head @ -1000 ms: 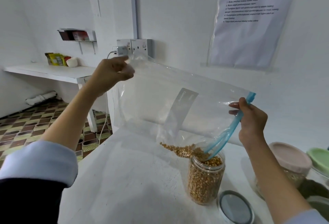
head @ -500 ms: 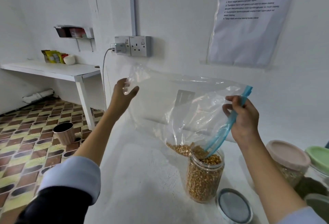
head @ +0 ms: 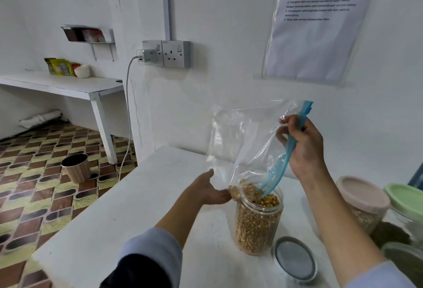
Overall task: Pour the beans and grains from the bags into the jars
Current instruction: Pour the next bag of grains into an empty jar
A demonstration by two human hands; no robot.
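A clear plastic bag (head: 249, 141) with a blue zip strip hangs mouth-down over an open clear jar (head: 257, 226) that is nearly full of yellow corn kernels. A small heap of kernels sits in the bag's low corner at the jar's rim. My right hand (head: 302, 148) grips the blue zip strip up high. My left hand (head: 210, 190) lies palm-up with straight fingers under the bag's low corner, beside the jar's mouth. The jar's grey lid (head: 295, 258) lies flat on the white table (head: 128, 214) to the jar's right.
A pink-lidded jar (head: 364, 198) and a green-lidded jar (head: 407, 198) stand at the right, with a dark-filled container (head: 389, 232) in front. The wall with a socket (head: 175, 54) is close behind. Left of the table's edge, a dark cup (head: 76, 168) stands on the tiled floor.
My left hand let go of the bag's upper corner and dropped down to the bag's low corner at the jar's mouth. The bag has sagged and hangs more upright from my right hand.
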